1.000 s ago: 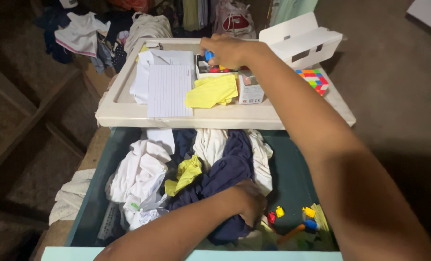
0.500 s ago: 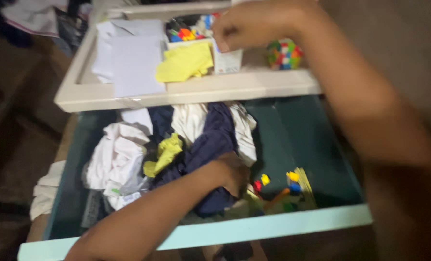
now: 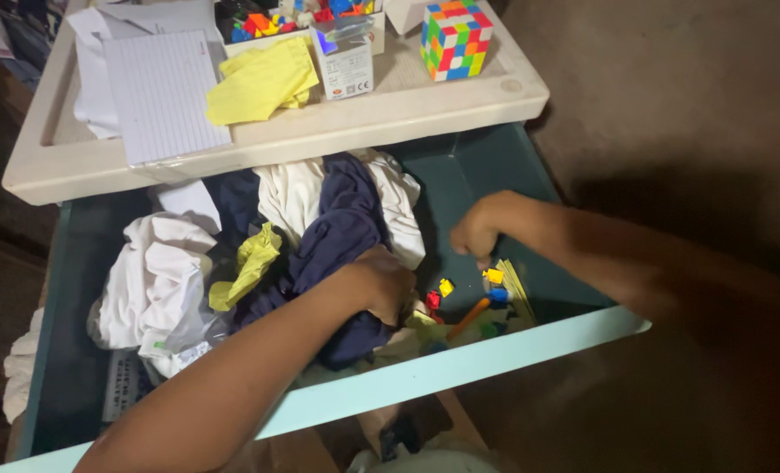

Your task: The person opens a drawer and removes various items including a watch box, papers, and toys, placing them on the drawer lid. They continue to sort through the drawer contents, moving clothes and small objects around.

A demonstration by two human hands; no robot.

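Left hand [image 3: 383,282] clenched on navy cloth [image 3: 346,228] in drawer [image 3: 486,162], right hand [image 3: 477,229] fisted just above small toy bricks [image 3: 469,285], contents of fist not visible.

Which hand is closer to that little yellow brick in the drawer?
Right. The right hand hovers just above the yellow brick; the left hand rests on the dark blue cloth, farther off to its left.

Navy cloth [image 3: 346,228], yellow rag [image 3: 248,263], white shirts [image 3: 158,271], teal drawer [image 3: 495,166], multicoloured cube [image 3: 456,37]
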